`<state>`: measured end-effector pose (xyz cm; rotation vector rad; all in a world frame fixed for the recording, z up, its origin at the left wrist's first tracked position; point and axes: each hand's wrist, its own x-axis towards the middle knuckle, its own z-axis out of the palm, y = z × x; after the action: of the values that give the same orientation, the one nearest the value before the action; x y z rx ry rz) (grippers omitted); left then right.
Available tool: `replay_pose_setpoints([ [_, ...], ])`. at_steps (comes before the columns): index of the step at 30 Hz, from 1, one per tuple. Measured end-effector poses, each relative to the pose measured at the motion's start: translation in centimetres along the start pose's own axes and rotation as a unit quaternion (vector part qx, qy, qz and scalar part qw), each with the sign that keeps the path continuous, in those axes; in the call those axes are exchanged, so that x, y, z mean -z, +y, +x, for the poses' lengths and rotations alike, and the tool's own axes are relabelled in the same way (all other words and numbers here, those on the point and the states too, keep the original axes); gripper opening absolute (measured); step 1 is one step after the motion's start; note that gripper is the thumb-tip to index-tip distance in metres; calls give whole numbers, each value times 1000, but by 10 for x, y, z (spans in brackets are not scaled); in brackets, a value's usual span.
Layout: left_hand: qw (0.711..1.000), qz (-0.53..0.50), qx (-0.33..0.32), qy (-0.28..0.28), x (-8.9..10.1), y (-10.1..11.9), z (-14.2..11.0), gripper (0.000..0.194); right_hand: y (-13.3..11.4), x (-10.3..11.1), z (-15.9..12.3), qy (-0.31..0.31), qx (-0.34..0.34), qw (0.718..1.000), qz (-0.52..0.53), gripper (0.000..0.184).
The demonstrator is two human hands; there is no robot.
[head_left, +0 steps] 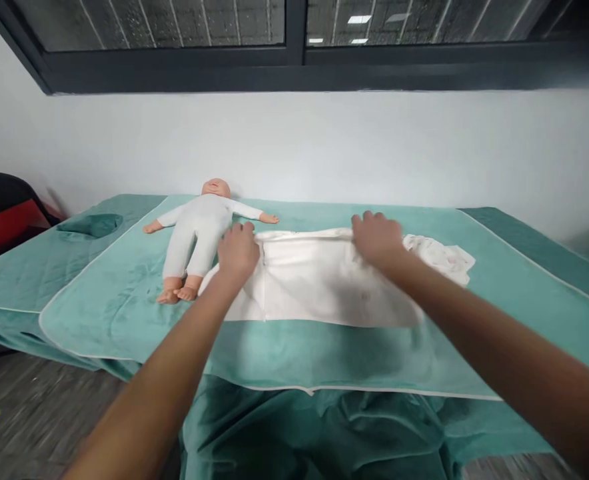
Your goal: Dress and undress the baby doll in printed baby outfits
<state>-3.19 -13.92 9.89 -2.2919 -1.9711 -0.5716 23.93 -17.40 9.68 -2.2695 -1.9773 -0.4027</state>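
Judged liable to skew or crease through uneven pull on the white cloth (314, 277); also liable to nudge the doll (199, 223) through a leftward drag, given cloth just beside the doll's legs. Gripped in the closed left hand (237, 253), right of the doll's legs: upper edge of the white cloth. Gripped in the closed right hand (377, 237), farther right of the doll: same edge. Spread over the green cover (139, 320), right of the doll. Beyond, farthest right of the doll: crumpled fabric (439, 259), possibly joined; connection hidden.
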Motion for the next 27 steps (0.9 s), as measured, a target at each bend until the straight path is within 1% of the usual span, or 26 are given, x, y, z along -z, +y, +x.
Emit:
replay_pose_setpoints([
  [1,999,18,-25,19,-17,7,-4,39,-16,-14,-7,35,27,999,10,29],
  [2,998,20,-61,20,-33,13,-11,42,-32,-30,-15,51,68,996,35,33],
  [3,994,11,-109,2,-48,19,-18,42,-45,-46,-22,39,110,991,71,33],
  [4,988,-7,-152,-39,-63,24,-24,39,-56,-62,-27,17,134,985,105,31],
  [5,985,-25,-157,-73,-75,28,-29,36,-65,-76,-31,4,118,985,128,30],
  [6,985,-37,-144,-92,-86,31,-32,34,-70,-88,-31,-4,97,985,144,33],
  [7,986,-43,-128,-99,-95,33,-32,32,-73,-98,-28,-8,69,985,156,37],
  [8,989,-45,-107,-94,-102,33,-29,31,-73,-105,-23,-9,39,986,164,41],
  [10,995,-33,-73,-62,-111,32,-16,32,-69,-114,-10,-4,-4,984,178,46],
  [12,998,-8,-57,-28,-114,30,1,36,-61,-117,5,8,-23,982,185,48],
  [14,998,27,-56,-8,-115,29,19,40,-53,-119,19,29,-25,983,180,47],
  [16,996,59,-70,-1,-118,30,36,40,-44,-123,32,37,-22,984,171,48],
  [20,993,83,-87,-11,-130,33,67,38,-31,-134,63,27,-15,986,165,50],
  [23,994,71,-73,-45,-143,37,87,37,-26,-144,84,9,-12,986,168,49],
  [25,994,60,-60,-72,-152,40,95,37,-24,-150,92,-2,-11,986,168,47],
  [27,993,57,-51,-85,-159,42,97,40,-23,-155,97,-10,-6,986,168,45],
])
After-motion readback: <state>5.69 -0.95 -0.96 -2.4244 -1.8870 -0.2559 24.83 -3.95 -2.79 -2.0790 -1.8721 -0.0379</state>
